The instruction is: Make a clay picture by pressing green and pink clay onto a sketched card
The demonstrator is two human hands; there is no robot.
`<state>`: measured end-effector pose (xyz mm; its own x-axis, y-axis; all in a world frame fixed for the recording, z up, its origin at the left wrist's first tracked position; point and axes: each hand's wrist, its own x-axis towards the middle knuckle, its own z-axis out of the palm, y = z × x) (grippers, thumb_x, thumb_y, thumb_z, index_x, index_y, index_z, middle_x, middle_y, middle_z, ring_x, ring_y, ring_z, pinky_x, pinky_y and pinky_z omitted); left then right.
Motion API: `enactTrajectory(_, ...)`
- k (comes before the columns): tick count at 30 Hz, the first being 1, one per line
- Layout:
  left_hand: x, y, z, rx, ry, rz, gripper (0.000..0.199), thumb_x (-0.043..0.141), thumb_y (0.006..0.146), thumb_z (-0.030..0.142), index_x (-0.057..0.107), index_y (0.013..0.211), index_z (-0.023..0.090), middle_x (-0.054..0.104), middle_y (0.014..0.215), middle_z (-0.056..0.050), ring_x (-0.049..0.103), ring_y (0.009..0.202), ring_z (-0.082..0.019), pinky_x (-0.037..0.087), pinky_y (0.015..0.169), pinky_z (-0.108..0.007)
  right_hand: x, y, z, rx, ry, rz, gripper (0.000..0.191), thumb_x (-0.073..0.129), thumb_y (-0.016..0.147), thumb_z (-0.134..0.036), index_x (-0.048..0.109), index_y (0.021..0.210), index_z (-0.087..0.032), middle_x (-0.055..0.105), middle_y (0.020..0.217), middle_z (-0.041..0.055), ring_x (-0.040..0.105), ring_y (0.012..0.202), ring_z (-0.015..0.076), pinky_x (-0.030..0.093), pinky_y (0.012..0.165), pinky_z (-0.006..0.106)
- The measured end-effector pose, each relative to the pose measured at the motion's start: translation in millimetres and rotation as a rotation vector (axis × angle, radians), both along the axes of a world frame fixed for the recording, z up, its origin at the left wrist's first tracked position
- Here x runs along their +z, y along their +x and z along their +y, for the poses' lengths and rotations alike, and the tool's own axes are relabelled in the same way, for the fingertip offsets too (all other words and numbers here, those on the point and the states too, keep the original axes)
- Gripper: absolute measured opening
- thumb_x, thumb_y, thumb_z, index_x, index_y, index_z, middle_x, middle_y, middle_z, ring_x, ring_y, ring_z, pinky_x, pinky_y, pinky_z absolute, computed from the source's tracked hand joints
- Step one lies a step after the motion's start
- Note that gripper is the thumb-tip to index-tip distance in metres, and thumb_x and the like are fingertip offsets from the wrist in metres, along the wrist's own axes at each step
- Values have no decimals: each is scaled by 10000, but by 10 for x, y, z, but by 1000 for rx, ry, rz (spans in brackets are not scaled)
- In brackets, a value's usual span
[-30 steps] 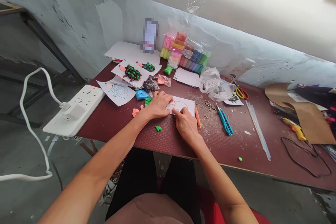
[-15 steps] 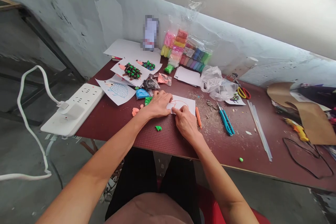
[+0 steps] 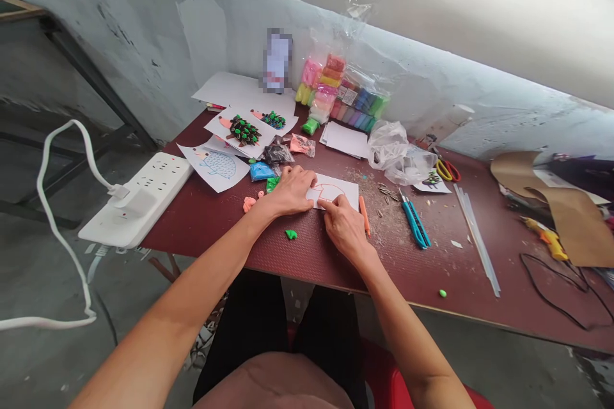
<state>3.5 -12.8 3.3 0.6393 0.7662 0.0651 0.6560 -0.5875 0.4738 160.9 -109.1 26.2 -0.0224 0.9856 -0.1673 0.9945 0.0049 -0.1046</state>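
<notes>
Scuffed grey plaster walls [image 3: 134,45] close in on a maroon-topped work table [image 3: 206,227], strewn with shavings and craft scraps. Near its front edge, just right of centre, lies a white paper sheet [image 3: 348,189] with an orange outline drawn on it, and both of the person's hands rest there. The left hand [image 3: 291,190] lies flat on the sheet's left side, pressing down with its fingers slightly apart, not clamping anything. The right hand [image 3: 343,225] brings its fingers together on the outline; from here I can't tell whether they pinch some tiny bit of clay. The sheet looks light and limp, apt to slide on the table, so it's best pinned flat or lifted by a bare edge. An orange pen [image 3: 364,215] lies just beside it, and a green clay scrap [image 3: 290,234] sits nearby.
</notes>
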Motion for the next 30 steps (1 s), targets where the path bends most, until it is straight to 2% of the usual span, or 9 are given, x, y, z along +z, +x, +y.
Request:
enactTrajectory(11,3,6,-1,3,-2,24,289,659,804,281,554,1063,210,672,1175,-109,548,1179,-330,365,1032,-476,34,-17,-16,-22,-22,-16,463,357,1058,-238,673,1390,-302,610,1209,98,622,957,210,420,734,290)
enactTrajectory(30,-41,11,18,-3,14,27,293,662,798,266,557,1065,204,674,1157,-103,558,1162,-324,363,1015,-465,-16,-26,-27,-18,-5,-29,471,353,1047,-247,642,1416,-290,602,1211,100,636,943,211,438,725,298)
